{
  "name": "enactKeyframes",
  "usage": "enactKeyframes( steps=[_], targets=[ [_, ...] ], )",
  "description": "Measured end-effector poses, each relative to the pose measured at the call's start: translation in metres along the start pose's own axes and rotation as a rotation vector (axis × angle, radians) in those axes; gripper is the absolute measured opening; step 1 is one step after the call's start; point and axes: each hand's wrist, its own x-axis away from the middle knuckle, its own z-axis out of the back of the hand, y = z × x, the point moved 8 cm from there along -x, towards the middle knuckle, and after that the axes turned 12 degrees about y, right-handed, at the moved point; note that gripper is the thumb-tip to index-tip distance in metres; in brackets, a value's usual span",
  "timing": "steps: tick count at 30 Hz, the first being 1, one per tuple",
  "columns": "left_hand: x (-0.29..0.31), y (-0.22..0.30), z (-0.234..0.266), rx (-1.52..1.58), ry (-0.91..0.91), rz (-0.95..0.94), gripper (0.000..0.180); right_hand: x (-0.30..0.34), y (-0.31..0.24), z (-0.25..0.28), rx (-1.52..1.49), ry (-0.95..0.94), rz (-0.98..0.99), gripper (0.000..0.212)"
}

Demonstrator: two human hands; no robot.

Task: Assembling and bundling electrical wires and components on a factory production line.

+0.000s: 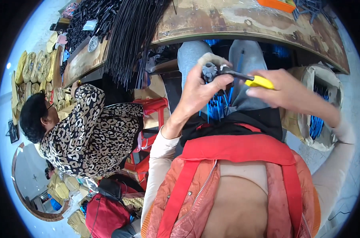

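In front of my lap, my left hand (202, 85) is closed round a dark grey plastic piece (209, 71) with a ridged, gear-like end. My right hand (281, 89) grips a hand tool by its yellow handle (261, 82). The tool's dark metal shaft (239, 74) points left, and its tip meets the piece near my left thumb. Whether that tip is a blade, jaws or a driver cannot be made out. Below my left hand, a bunch of thin blue rods (216, 109) lies between my legs.
A worn wooden table (227, 20) runs along the far side, with an orange tray (277, 4) on it. Long black rods (130, 43) hang over its left part. A sack (334, 79) of blue rods stands at right. A co-worker (96, 135) sits at left beside a red stool (154, 105).
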Motion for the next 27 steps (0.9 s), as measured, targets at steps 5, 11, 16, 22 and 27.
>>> enactKeyframes(
  steps=[5, 11, 16, 22, 27],
  targets=[
    [-0.001, -0.004, 0.027, 0.153, 0.172, -0.070, 0.020, -0.009, 0.029, -0.034, -0.504, 0.084, -0.108, 0.035],
    [-0.004, -0.003, 0.039, 0.062, 0.137, -0.007, 0.016, -0.012, 0.010, -0.015, -0.340, 0.062, -0.038, 0.033],
    [-0.002, -0.003, 0.026, 0.057, 0.005, 0.011, 0.032, -0.010, -0.011, -0.012, -0.301, 0.064, 0.082, 0.035],
    [0.000, -0.003, 0.015, -0.013, -0.107, 0.033, 0.036, -0.003, -0.018, -0.006, -0.130, 0.228, 0.350, 0.035],
    [0.000, -0.001, 0.006, -0.039, -0.149, 0.058, 0.038, 0.003, -0.017, 0.001, 0.089, 0.262, 0.333, 0.038]
  ],
)
